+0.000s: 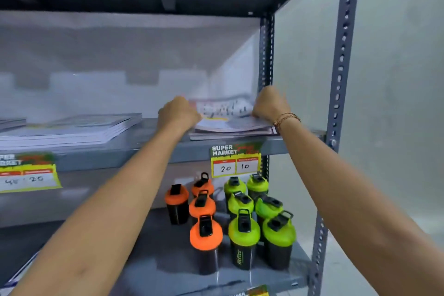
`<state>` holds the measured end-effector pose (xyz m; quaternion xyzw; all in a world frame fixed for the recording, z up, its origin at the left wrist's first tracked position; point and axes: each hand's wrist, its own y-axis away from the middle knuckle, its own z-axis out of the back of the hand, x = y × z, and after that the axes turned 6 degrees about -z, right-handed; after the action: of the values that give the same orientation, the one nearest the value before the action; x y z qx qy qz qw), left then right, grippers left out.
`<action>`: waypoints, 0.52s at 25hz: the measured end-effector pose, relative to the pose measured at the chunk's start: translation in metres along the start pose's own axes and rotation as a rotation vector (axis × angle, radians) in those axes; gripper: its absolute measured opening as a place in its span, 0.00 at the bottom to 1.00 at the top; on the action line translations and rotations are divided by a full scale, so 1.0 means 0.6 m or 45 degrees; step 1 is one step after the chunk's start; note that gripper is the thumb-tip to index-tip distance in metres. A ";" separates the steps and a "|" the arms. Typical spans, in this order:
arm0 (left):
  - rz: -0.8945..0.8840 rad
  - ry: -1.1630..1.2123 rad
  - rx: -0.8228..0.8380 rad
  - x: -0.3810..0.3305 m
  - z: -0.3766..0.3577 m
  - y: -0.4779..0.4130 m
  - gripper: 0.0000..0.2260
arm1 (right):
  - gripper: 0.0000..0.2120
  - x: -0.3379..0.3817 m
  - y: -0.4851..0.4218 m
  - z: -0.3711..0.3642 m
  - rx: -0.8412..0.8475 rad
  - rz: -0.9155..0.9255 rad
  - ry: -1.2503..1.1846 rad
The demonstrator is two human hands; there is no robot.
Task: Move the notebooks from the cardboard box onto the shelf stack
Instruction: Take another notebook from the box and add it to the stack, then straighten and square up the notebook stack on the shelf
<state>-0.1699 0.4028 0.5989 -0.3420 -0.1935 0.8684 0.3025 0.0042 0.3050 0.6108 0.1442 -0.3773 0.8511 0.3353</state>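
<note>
A small stack of notebooks point(228, 125) with pale printed covers lies at the right end of the grey metal shelf point(153, 151). My left hand point(179, 114) grips the stack's left edge, and my right hand point(270, 104) grips its right edge, next to the rear upright. The top notebook bows upward between my hands. Further left on the same shelf lies a second, thicker notebook stack point(72, 131). The cardboard box is out of view.
A price tag point(235, 160) reading 20 and 10 hangs below the stack, another tag point(28, 173) at the left. Orange-lidded bottles point(205, 235) and green-lidded bottles point(243, 233) stand on the shelf below. Perforated uprights point(341, 84) frame the right side; a pale wall lies beyond.
</note>
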 end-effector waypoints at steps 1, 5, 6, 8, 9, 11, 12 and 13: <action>0.025 -0.010 0.033 0.006 -0.009 0.001 0.16 | 0.13 -0.006 -0.001 -0.008 0.046 -0.006 0.062; 0.023 0.023 0.029 -0.003 -0.023 0.001 0.11 | 0.20 -0.020 -0.009 -0.017 0.068 -0.043 0.066; 0.013 0.042 0.041 -0.011 -0.023 0.002 0.11 | 0.19 -0.021 -0.009 -0.017 0.070 -0.058 0.052; -0.023 0.091 0.050 -0.021 -0.027 0.003 0.09 | 0.11 -0.024 -0.005 -0.015 0.053 -0.075 0.055; -0.056 0.108 0.040 -0.024 -0.030 0.004 0.09 | 0.04 -0.028 -0.002 -0.013 0.037 -0.072 0.051; -0.117 0.129 0.025 -0.026 -0.035 0.009 0.09 | 0.06 -0.040 0.003 -0.009 0.063 -0.116 0.027; -0.136 0.141 0.027 -0.028 -0.034 0.012 0.10 | 0.06 -0.045 0.005 -0.005 0.090 -0.136 -0.007; -0.155 0.155 0.042 -0.032 -0.034 0.015 0.12 | 0.06 -0.051 0.006 -0.002 0.109 -0.154 -0.034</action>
<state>-0.1479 0.3860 0.5891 -0.3768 -0.1809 0.8291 0.3713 0.0241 0.2901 0.5930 0.1923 -0.3357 0.8426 0.3747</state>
